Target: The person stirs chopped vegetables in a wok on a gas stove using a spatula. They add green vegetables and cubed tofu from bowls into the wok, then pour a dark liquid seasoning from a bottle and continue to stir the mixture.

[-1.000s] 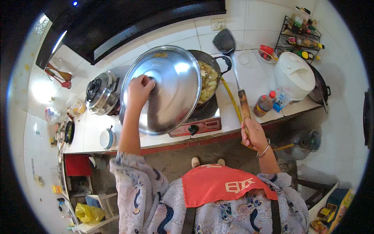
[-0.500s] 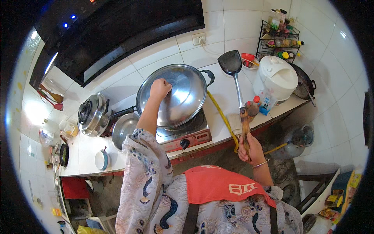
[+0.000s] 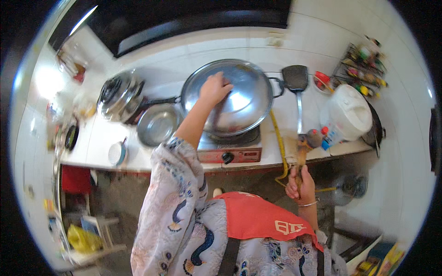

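Note:
A wok with a domed steel lid [image 3: 246, 103] sits on a portable gas stove [image 3: 246, 155] with a red front and a black knob. My left hand [image 3: 215, 91] is closed at the top middle of the lid; its fingers cover the lid's knob. To the right, my right hand [image 3: 301, 186] grips the wooden handle of a wok spatula [image 3: 299, 112]. The spatula points away from me, its dark broad blade beyond the wok's right side handle [image 3: 277, 87].
Left of the stove are a steel pan [image 3: 159, 125], a pressure cooker [image 3: 120, 97] and a small bowl [image 3: 117, 153]. A yellow hose [image 3: 278, 138] hangs over the counter edge. On the right stand a white appliance [image 3: 347, 112], bottles and a spice rack [image 3: 361, 69].
My view has shifted, so the counter and wok appear further right and the picture is blurrier. Both hands keep their holds, on the lid's knob and on the spatula.

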{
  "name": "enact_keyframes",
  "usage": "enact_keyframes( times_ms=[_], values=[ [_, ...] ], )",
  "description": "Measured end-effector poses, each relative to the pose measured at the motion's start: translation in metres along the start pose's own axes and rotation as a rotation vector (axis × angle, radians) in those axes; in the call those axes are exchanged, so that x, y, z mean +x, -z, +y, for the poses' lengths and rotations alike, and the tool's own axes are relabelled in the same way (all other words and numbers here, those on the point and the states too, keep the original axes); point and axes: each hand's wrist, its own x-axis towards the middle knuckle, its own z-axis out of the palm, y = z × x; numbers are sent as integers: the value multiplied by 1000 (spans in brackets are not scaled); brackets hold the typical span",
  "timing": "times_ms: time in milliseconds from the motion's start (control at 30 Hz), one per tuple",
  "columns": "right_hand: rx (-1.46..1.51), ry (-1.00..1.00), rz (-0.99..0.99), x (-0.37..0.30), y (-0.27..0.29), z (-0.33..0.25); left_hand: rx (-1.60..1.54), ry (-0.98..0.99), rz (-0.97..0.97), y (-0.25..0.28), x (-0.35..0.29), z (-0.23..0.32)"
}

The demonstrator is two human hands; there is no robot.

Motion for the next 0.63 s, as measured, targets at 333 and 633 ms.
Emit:
enact_keyframes(
  times_ms=[333,633],
  values=[
    [74,-166,-112,1,11,5,-369,232,252,37,-144,-8],
    [148,-292,-428,28,-14,14,-492,747,438,72,-273,-102]
  ],
)
